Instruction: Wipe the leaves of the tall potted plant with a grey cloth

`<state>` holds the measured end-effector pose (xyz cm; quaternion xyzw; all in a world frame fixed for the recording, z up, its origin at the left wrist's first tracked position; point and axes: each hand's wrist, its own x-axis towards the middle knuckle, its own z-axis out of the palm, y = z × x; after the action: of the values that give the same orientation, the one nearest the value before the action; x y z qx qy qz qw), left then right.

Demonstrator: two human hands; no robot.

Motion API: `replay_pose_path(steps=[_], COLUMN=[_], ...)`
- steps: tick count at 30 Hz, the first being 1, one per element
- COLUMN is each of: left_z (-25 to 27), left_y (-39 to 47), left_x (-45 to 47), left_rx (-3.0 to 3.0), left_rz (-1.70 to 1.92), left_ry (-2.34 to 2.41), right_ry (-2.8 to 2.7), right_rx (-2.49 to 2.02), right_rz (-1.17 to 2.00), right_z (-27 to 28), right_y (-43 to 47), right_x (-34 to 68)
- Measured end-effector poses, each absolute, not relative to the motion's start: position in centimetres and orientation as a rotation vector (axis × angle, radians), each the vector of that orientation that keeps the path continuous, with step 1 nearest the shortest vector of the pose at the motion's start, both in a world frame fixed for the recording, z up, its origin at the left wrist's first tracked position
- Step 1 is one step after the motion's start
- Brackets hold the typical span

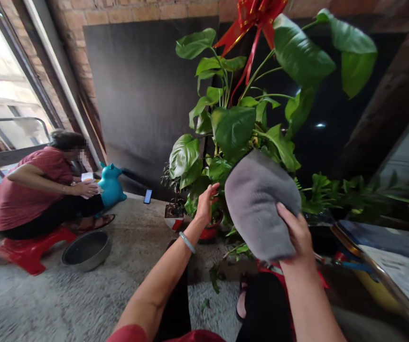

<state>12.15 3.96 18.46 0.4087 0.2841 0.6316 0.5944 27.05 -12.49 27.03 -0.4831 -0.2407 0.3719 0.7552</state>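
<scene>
In the head view my right hand [299, 235] grips a grey cloth [257, 204] along its right side, thumb on top. The cloth hangs spread in front of a tall potted plant with broad green leaves [235, 130] and hides part of its lower foliage. My left hand [206, 204], with a bracelet on the wrist, reaches toward the lower leaves. Its fingers are stretched out and hold nothing; whether they touch a leaf I cannot tell. A red ribbon bow [256, 21] is fixed at the plant's top.
A small potted plant [174, 218] and a phone [148, 196] are on the floor. At left a person [30, 190] sits on a red stool [35, 249] beside a grey basin [87, 251] and a blue animal figure [111, 185]. A table edge [378, 270] juts in at right.
</scene>
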Motion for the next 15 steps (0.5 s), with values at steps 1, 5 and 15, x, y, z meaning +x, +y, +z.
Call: replay_pose_path(steps=[1, 5, 15], left_z=[18.5, 19.2, 22.1], left_y=[3.8, 3.2, 7.3], left_x=[12.3, 11.1, 4.3], left_rx=[0.931, 0.948, 1.271], left_rz=[1.442, 1.480, 1.947], left_ry=[0.642, 0.721, 1.148], right_ry=[-0.526, -0.504, -0.501], right_rx=[-1.038, -1.158, -1.435], right_rz=[0.868, 1.146, 1.010], right_z=[26.9, 22.2, 17.0], right_y=[-11.5, -12.2, -19.2], right_x=[26.5, 25.3, 29.3])
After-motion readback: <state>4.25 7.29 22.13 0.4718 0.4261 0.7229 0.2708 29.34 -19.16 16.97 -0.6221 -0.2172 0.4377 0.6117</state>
